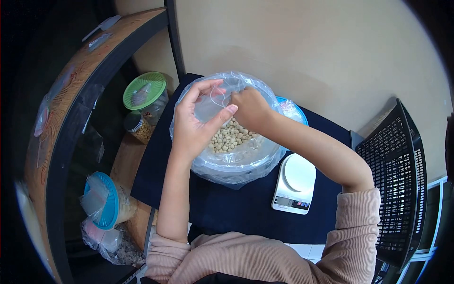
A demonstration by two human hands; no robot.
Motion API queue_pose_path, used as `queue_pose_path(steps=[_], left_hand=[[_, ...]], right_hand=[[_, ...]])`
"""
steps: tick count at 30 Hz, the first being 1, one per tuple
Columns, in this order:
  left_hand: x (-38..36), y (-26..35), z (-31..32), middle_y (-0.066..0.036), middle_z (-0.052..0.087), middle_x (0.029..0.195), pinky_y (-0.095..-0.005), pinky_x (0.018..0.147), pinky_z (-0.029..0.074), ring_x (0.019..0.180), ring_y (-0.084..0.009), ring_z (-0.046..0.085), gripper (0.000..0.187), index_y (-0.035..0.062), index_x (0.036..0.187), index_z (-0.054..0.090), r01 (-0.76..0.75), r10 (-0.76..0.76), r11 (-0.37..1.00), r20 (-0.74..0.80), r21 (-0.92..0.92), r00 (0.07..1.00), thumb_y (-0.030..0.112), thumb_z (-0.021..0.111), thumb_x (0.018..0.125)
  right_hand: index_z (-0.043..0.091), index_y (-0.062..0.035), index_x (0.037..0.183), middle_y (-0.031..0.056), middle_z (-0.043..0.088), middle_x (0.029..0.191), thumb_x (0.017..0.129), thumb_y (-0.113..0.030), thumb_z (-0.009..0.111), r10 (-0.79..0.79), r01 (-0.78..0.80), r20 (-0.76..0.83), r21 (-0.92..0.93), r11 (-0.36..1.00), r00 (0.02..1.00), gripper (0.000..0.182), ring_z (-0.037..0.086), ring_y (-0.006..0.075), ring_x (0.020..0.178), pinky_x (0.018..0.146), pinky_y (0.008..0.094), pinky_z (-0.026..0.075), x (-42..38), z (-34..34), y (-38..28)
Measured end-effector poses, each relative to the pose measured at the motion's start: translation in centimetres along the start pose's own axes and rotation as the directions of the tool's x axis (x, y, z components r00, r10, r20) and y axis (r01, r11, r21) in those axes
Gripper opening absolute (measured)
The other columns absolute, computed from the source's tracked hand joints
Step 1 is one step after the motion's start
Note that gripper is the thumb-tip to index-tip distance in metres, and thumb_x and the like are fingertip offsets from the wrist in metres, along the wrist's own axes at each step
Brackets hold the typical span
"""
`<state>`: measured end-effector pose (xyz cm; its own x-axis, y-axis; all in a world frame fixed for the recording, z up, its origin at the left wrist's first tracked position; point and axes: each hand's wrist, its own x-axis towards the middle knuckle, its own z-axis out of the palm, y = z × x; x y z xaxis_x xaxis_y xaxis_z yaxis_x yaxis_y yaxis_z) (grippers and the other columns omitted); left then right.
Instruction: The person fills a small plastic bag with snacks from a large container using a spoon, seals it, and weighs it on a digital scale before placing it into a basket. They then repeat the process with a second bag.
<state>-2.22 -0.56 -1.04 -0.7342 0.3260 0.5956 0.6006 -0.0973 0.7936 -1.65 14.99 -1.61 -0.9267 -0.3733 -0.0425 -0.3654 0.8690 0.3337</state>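
Dark cloth (213,208) covers the table; on its near part sits a white digital scale (293,183). Beyond and left, a plastic-lined tub (227,173) contains pale round pieces (231,136). Over it, the left hand (194,125) is set wide, thumb and fingers curved around a small clear bag (218,97). The right hand (248,106) is curled beside the bag; its contents cannot be determined. Behind the tub: a blue-rimmed container (293,111), then the plain wall (302,47).
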Motion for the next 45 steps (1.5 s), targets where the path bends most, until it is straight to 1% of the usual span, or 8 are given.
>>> queue_pose_path(steps=[5, 20, 22, 31, 35, 37, 40, 45], left_hand=[[0.1, 0.0, 0.0, -0.01, 0.062, 0.095, -0.0328, 0.089, 0.041, 0.096, -0.0185, 0.057, 0.045, 0.0039, 0.108, 0.057, -0.023, 0.022, 1.0, -0.021, -0.007, 1.0, 0.016, 0.075, 0.068], [0.0, 0.1, 0.0, -0.01, 0.062, 0.098, -0.0332, 0.089, 0.041, 0.098, -0.0189, 0.056, 0.049, 0.005, 0.109, 0.057, 0.001, -0.001, 1.0, -0.025, 0.004, 1.0, 0.018, 0.077, 0.066], [0.0, 0.3, 0.1, -0.01, 0.061, 0.099, -0.0332, 0.089, 0.042, 0.098, -0.0189, 0.056, 0.049, 0.005, 0.109, 0.057, 0.005, -0.005, 1.0, -0.032, 0.006, 0.999, 0.018, 0.077, 0.066], [0.0, 0.1, 0.0, -0.01, 0.061, 0.1, -0.0326, 0.089, 0.042, 0.099, -0.0184, 0.055, 0.049, 0.0045, 0.111, 0.057, -0.011, 0.013, 1.0, -0.062, 0.027, 0.998, 0.017, 0.076, 0.067], [0.0, 0.1, -0.1, -0.009, 0.061, 0.099, -0.0318, 0.089, 0.041, 0.099, -0.0176, 0.055, 0.049, 0.0043, 0.111, 0.057, -0.022, 0.021, 1.0, -0.088, -0.015, 0.996, 0.015, 0.076, 0.068], [0.0, 0.2, -0.1, -0.009, 0.061, 0.098, -0.0315, 0.089, 0.042, 0.098, -0.0173, 0.055, 0.048, 0.0043, 0.111, 0.057, -0.019, 0.015, 0.999, -0.1, -0.043, 0.995, 0.015, 0.076, 0.068], [0.0, 0.2, 0.1, -0.009, 0.06, 0.098, -0.031, 0.088, 0.042, 0.098, -0.0167, 0.055, 0.048, 0.0041, 0.111, 0.057, -0.003, -0.001, 0.999, -0.087, -0.049, 0.996, 0.014, 0.075, 0.068], [-0.1, 0.3, 0.0, -0.01, 0.06, 0.098, -0.0309, 0.088, 0.042, 0.098, -0.0167, 0.055, 0.048, 0.004, 0.112, 0.056, 0.015, -0.02, 0.998, -0.095, -0.055, 0.995, 0.015, 0.075, 0.069]], right_hand=[[0.068, -0.0132, 0.07, 0.0032, 0.064, 0.073, 0.073, -0.016, 0.059, -0.085, 0.062, -0.074, -0.267, 0.962, 0.994, 0.01, 0.063, 0.0196, 0.075, 0.066, 0.0319, 0.045, 0.4, 1.5, 0.3], [0.068, -0.0073, 0.075, 0.0121, 0.065, 0.079, 0.066, -0.02, 0.063, -0.315, 0.282, 0.214, 0.172, 0.944, 0.925, 0.016, 0.064, 0.0268, 0.076, 0.068, 0.0401, 0.049, -1.2, 1.3, 0.9], [0.066, -0.006, 0.075, 0.0112, 0.064, 0.071, 0.073, -0.014, 0.056, -0.368, 0.246, 0.146, 0.519, 0.818, 0.918, 0.013, 0.061, 0.0286, 0.07, 0.069, 0.0393, 0.046, -1.7, 1.4, 1.2], [0.067, -0.0066, 0.079, 0.0131, 0.065, 0.08, 0.074, -0.014, 0.051, -0.291, 0.101, 0.112, 0.774, 0.626, 0.95, 0.019, 0.062, 0.0308, 0.076, 0.07, 0.0388, 0.049, -2.3, 0.4, 1.5], [0.067, -0.007, 0.077, 0.0139, 0.065, 0.076, 0.073, -0.014, 0.054, -0.206, 0.093, 0.055, 0.76, 0.643, 0.977, 0.016, 0.062, 0.0301, 0.073, 0.069, 0.0394, 0.049, -2.6, -0.3, 1.7], [0.067, -0.0075, 0.074, 0.0123, 0.065, 0.073, 0.071, -0.015, 0.058, -0.11, 0.104, 0.009, 0.255, 0.961, 0.994, 0.012, 0.064, 0.0279, 0.07, 0.064, 0.0377, 0.05, -2.5, -0.3, 1.4], [0.068, -0.0077, 0.071, 0.0104, 0.065, 0.072, 0.069, -0.014, 0.061, -0.05, 0.052, -0.076, 0.018, 0.998, 0.996, 0.01, 0.065, 0.0255, 0.068, 0.059, 0.0354, 0.051, -1.1, 1.1, 0.9], [0.068, -0.0066, 0.071, 0.0096, 0.066, 0.074, 0.07, -0.011, 0.058, -0.146, 0.142, 0.077, 0.06, 0.988, 0.986, 0.011, 0.066, 0.0252, 0.07, 0.058, 0.0338, 0.052, 0.5, 1.8, -0.3]])
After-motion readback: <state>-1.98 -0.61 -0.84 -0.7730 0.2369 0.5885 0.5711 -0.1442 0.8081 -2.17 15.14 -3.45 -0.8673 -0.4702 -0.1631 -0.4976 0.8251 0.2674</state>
